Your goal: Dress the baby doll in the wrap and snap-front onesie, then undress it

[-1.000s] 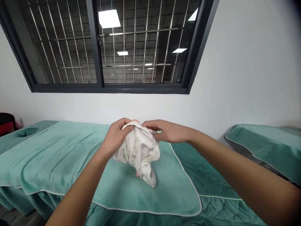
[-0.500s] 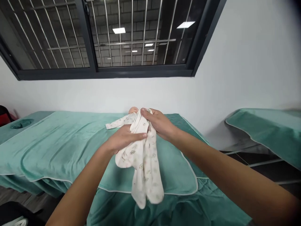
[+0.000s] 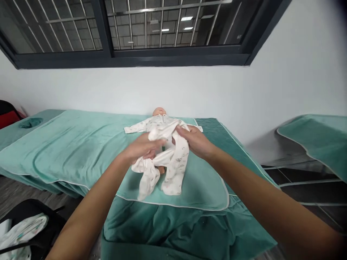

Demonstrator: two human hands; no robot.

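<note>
**White trousers [image 3: 177,171]: limp cloth, pinched at the top by the right hand [image 3: 199,141]**

From my end, the head view puts the trousers over the lower body of a doll [image 3: 159,111] lying on a green blanket [image 3: 202,189] on the bed [image 3: 208,125]. Both legs hang down towards me, above the blanket; one is bunched, the other fairly straight.

Hands: right grips the upper cloth, thumb on top. Left hand [image 3: 143,147] is blurred, fingers outstretched against the fabric; I cannot tell whether it is gripping.

Handling, my estimate: very light, thin, soft knit. No stiffness, so the legs fold and swing freely. Low slip risk; hard to damage, though a hard tug could stretch it. Main nuisance: twisting.

Hold points: upper edge, which I take for the waist, one hand each side, thumbs outside. Bunched leg best gathered from its opening, not pulled by the tip. A small foot [image 3: 161,169] shows between the legs; I would keep the pinch clear of it.
</note>
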